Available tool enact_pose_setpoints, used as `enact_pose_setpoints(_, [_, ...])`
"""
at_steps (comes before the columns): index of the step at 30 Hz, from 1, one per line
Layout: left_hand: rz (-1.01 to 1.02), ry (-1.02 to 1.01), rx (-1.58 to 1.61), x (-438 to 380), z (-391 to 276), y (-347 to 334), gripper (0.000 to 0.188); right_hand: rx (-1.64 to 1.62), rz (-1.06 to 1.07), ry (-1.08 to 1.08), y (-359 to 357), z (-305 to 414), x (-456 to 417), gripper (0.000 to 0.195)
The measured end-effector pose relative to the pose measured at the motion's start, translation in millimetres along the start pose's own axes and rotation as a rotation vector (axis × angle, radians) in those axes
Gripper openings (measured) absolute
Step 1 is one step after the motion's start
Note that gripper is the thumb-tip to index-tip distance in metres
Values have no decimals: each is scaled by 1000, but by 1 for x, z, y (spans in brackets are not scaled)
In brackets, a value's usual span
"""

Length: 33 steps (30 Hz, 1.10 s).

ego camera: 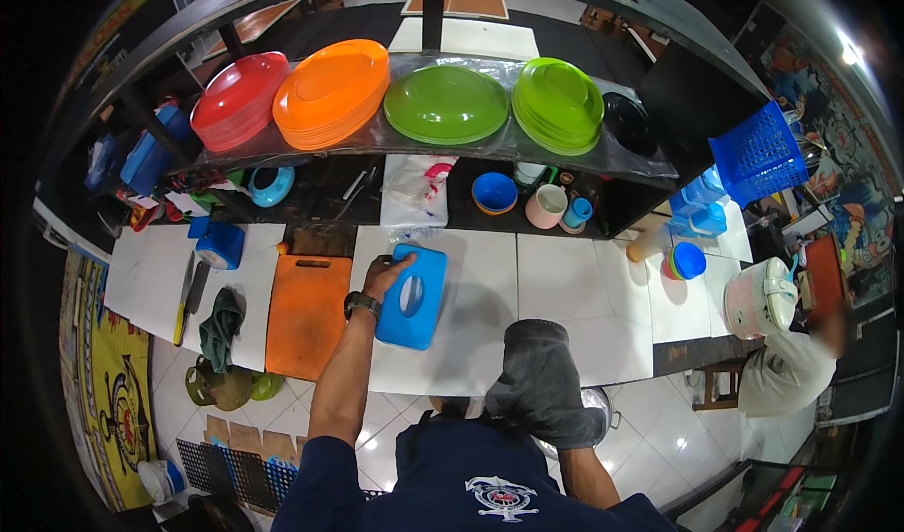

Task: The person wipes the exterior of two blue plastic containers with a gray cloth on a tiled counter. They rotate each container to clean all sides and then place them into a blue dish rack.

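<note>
My left hand (387, 276), with a dark watch at the wrist, grips the upper left edge of a blue plastic box (427, 292) with an oval opening, resembling a tissue box. The box is over the white tiled counter (480, 263). A dark grey cloth (534, 376) hides my right hand, with only the forearm showing below it. An orange cutting board (308, 320) lies left of the box. Farther left are a dark green cloth (222, 327) and knives (194, 292).
Stacks of red (240, 101), orange (332, 94) and green plates (558, 105) stand on the shelf above. Below are blue bowls (494, 191) and a pink mug (546, 206). A rice cooker (759, 299) and a seated person (787, 373) are at right.
</note>
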<state>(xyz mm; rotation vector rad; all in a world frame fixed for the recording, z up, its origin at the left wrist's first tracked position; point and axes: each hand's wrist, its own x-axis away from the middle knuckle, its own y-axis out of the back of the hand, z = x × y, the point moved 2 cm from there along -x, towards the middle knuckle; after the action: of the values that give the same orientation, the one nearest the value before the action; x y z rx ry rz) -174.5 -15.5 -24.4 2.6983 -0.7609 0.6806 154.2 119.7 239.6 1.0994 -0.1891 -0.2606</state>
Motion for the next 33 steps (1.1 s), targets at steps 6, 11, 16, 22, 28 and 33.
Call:
enact_pose_setpoints(6, [-300,-293,-334,8,-5,6,69,-67,-85,-44,2,-6,12,29])
enact_pose_setpoints(11, [-492,-649,-374,83,-26,-17,40,-137,-119,-62,-2,-18,20,31])
enact_pose_setpoints(16, [-213,-756,-343,165,-15,-88,31,-222,-166,-57,-1,-40,27,33])
enact_pose_setpoints(22, [293,-418,-48,213,-11,-190,35,-315,-280,15,35,-93,27,37])
enact_pose_setpoints(28, [722,-305,-327,207,-25,-277,39,-194,-730,102,104,-182,61,44])
enact_pose_setpoints(33, [712,-262,-489,203,-30,-332,39,-282,-995,-95,158,-301,75,43])
